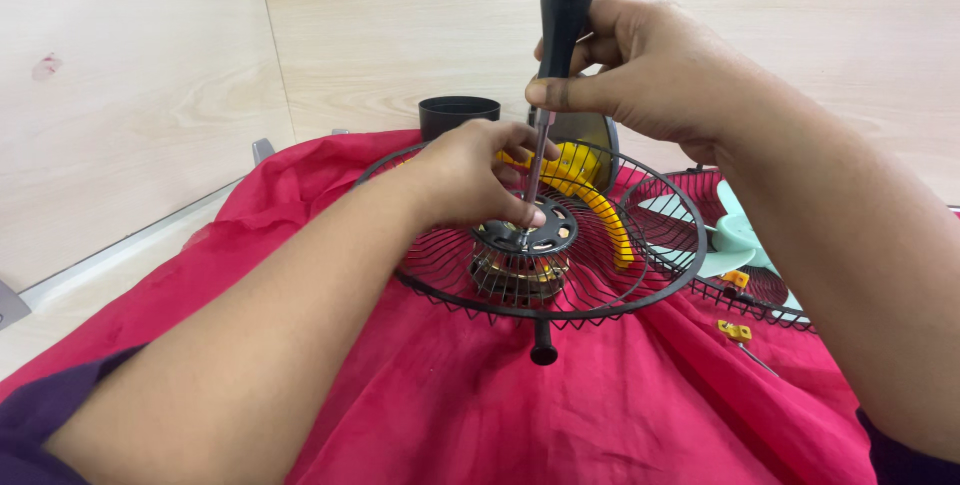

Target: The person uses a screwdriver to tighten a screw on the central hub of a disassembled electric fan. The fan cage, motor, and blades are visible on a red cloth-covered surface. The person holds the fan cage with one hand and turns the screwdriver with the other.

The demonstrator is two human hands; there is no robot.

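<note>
The right hand [640, 70] is clenched around the black ribbed plastic handle of a screwdriver [562, 25], thumb and forefinger pinching it low where the handle meets the thin metal shaft. The tool stands nearly upright, and its tip meets the black round motor hub [528, 235] at the centre of a black wire fan guard [560, 295].

The left hand [470, 175] reaches in from the lower left and rests on the same hub, its fingers curled, with fingertips [537, 217] touching the shaft just above the tip. It is steadying rather than fully gripping; whether it pinches a screw there cannot be told.

The guard lies flat and dish-like on a crumpled red cloth [500, 415] that covers the surface. Under the hub, through the wires, the copper-coloured windings of the motor [512, 275] show. A short black stub [543, 345] pokes out from under the guard's near rim. A curved yellow plastic piece [600, 210] lies across the far right part of the guard, running toward its rim.

Just beside the guard on the right lies a second black wire guard [740, 295] with pale green plastic fan blades [735, 235] lying in it. Two small yellow clips [735, 330] lie near its near edge, one on the wires and one on the cloth. Behind the left hand stands a black cylindrical cup-shaped part [458, 115], against a light wood-grain wall [150, 95]. Dark purple sleeves [50, 405] show at both lower corners.
</note>
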